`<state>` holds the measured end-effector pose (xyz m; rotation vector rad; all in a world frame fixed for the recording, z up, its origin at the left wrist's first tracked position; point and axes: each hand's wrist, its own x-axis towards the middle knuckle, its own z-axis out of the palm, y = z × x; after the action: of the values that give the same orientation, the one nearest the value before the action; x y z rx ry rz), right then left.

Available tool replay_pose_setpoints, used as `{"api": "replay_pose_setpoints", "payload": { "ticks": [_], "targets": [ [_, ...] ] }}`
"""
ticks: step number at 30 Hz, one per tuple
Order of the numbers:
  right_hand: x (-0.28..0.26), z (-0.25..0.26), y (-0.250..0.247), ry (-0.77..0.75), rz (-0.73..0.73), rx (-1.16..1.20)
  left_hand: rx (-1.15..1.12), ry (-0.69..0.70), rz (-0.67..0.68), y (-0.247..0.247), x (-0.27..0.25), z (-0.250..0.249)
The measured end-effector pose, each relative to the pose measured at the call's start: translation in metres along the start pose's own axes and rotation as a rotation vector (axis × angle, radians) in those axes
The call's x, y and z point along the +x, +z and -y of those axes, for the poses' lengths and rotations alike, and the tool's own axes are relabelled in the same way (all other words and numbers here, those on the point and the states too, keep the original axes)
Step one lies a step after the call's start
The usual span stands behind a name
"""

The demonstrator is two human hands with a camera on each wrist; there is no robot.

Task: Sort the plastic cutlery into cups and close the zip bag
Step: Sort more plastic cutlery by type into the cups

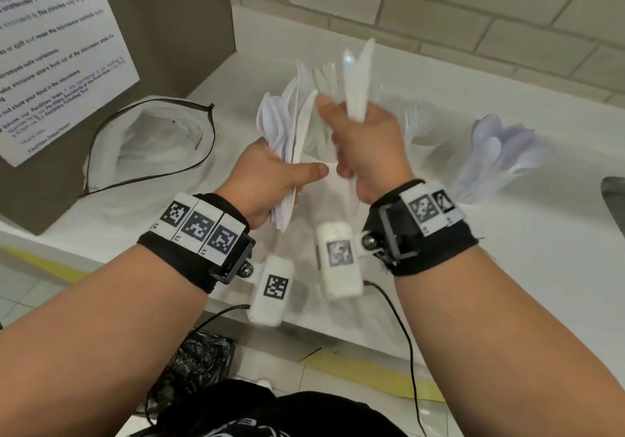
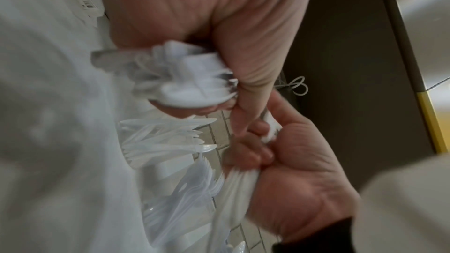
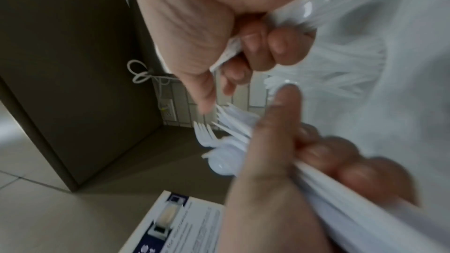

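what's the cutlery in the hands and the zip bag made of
Cutlery: looks like thin white plastic, smooth and slightly glossy, with a milky sheen at the edges. Zip bag: apparently soft clear plastic film, wrinkled and see-through, with a dark zip strip around its open mouth.

both fists [image 3: 194, 32] round cutlery [image 3: 228, 141]

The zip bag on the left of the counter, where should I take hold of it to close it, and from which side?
Probably grip the zip bag at its dark zipper rim, by the pointed corner end, coming from above. The mouth gapes upward in a wide loop, so the two rim strips meet only at that corner. Both the left hand and right hand hold cutlery, so one must be emptied first.
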<state>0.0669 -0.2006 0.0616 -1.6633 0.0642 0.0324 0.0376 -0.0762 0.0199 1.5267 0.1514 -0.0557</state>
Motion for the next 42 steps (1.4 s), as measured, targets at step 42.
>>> {"api": "replay_pose_setpoints", "payload": {
  "ticks": [42],
  "targets": [
    [0.003, 0.006, -0.004, -0.123, -0.173, 0.100, -0.393, -0.127, 0.255, -0.016, -0.009, 0.015]
  ]
}}
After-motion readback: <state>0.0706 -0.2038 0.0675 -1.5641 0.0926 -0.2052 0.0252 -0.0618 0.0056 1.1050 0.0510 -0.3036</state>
